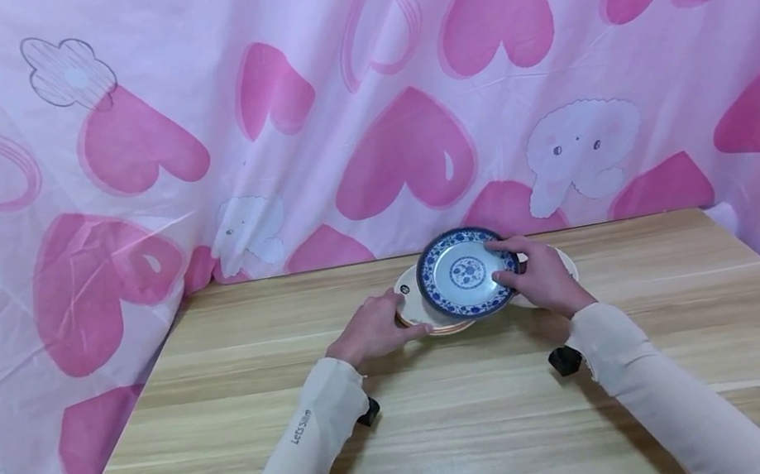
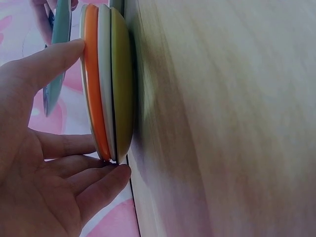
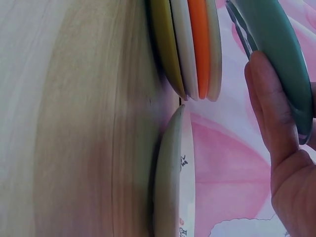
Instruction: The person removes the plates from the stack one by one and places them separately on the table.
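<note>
My right hand [image 1: 545,276] pinches a blue-and-white patterned plate [image 1: 468,274] by its right rim, thumb on the upper face. The plate is tilted toward the head camera, and both wrist views show it held apart above a stack of plates [image 1: 418,310]. Around the left edge of that stack lies my left hand [image 1: 377,331], thumb at the near rim and fingers curled at the far side. An orange plate [image 2: 92,74], white ones and a yellow-olive plate [image 2: 122,84] at the bottom make up the stack, which rests on the table.
Right of the stack lies a white plate [image 3: 186,197] with dark writing, partly covered by my right hand in the head view. The wooden table [image 1: 460,442] ends at a pink heart-patterned curtain [image 1: 306,157] close behind the plates.
</note>
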### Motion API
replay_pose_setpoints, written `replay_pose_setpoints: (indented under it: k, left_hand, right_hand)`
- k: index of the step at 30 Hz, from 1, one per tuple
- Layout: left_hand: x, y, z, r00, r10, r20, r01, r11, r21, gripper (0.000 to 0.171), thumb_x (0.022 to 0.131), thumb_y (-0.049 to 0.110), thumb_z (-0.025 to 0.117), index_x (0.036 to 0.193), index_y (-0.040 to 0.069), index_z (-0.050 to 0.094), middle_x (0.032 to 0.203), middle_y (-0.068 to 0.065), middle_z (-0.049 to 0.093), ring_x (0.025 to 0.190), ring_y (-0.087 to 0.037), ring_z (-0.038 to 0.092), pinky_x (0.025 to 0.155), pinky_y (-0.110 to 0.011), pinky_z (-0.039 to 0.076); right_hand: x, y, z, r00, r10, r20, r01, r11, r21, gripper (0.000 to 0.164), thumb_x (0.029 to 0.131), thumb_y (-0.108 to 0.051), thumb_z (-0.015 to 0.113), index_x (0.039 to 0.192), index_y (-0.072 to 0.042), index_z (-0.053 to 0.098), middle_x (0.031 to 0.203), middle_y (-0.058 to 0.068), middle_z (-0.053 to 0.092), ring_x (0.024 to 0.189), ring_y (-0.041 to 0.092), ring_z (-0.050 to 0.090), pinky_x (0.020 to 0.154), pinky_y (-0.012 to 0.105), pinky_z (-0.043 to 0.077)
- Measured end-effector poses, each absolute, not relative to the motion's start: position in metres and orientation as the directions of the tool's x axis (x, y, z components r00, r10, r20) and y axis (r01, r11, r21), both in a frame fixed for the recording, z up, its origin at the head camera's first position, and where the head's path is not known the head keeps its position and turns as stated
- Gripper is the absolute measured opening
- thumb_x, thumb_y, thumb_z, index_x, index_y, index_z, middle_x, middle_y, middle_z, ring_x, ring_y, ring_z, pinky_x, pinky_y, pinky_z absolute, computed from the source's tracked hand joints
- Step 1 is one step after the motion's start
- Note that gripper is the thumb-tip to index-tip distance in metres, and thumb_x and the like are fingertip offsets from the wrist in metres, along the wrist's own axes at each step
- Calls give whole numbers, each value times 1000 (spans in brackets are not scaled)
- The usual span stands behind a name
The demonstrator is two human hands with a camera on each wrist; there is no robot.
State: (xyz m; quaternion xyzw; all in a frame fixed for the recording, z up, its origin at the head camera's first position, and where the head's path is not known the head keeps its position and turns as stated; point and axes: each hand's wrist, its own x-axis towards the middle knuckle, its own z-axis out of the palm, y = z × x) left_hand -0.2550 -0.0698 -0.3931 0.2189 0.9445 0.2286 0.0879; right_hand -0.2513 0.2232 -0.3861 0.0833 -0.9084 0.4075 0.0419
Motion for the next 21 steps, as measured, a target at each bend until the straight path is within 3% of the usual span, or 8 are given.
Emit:
replay_pose_setpoints:
  k: [2,7,14,21]
  left_hand:
    - [-255,-70,-393,-888,457,-58,382,801,462,51,85,53,74,105,8,60,83,-2,61,73,-14,54,61,-24,44]
    - [-255,-70,-394,-887,458,-53,389,806,446,51,85,54,74,104,8,60,83,-2,61,74,-14,54,62,-24,44]
    - [-254,-70,-395,-887,460,-46,394,803,448,47,85,52,74,99,9,61,83,-1,61,70,-12,54,60,-23,45]
    - [-255,-70,-395,-887,459,-52,386,797,464,46,85,51,75,99,10,61,82,-1,62,70,-12,54,59,-24,45]
  right_hand:
    - [-250,225,-385,-983,-113,141,-181,657,-731,53,94,-13,69,145,-16,54,156,18,43,131,38,51,91,46,59]
    - [-246,230,-383,-986,-114,124,-168,642,-748,54,95,-13,68,146,-17,53,160,19,37,145,43,38,97,47,55]
    - [-243,236,-381,-977,-120,175,-212,615,-759,54,95,-12,68,146,-18,54,160,19,37,141,41,43,93,45,57]
    - [-238,238,-376,-966,-128,225,-255,620,-742,53,93,-10,70,143,-15,56,158,21,40,144,44,38,105,54,49]
